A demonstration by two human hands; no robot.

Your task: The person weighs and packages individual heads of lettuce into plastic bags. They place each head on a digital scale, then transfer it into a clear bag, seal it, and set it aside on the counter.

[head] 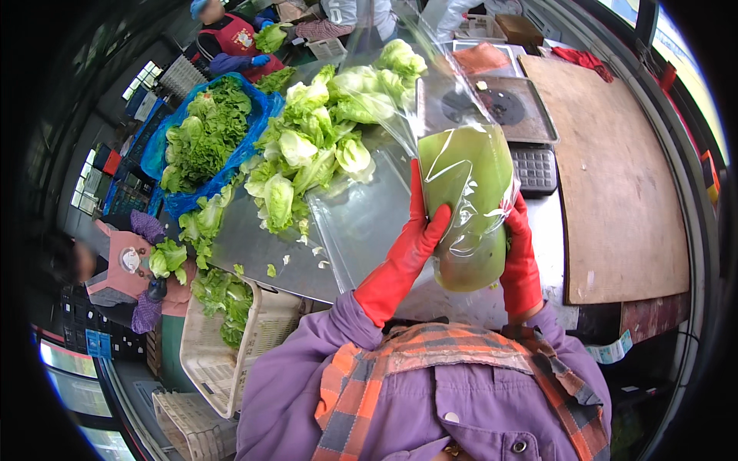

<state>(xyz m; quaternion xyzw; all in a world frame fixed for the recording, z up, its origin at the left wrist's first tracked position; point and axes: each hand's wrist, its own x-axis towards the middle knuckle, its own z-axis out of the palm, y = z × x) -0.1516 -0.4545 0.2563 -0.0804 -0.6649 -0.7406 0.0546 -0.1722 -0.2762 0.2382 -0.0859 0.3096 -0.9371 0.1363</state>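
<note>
My left hand (412, 248), in a red rubber glove, grips the left side of a clear plastic bag (398, 124) with its thumb across the front. A smooth green, roughly cylindrical piece (470, 173) sits inside the film; whether it is a rolled sheet or something solid, I cannot tell. On the opposite side my right hand (519, 253), also gloved in red, holds the same piece, its fingers partly hidden behind it. The thin film stretches upward beyond the green piece. Beyond my left hand, a pile of lettuce heads (317, 132) lies on the metal table (363, 201).
A scale (533, 167) with a metal pan stands beyond my right hand, left of a wooden board (622, 190). Lettuce fills a blue-lined container (213, 167). A plastic crate (253, 346) sits at my left. Co-workers handle lettuce at left (132, 259) and far left (242, 46).
</note>
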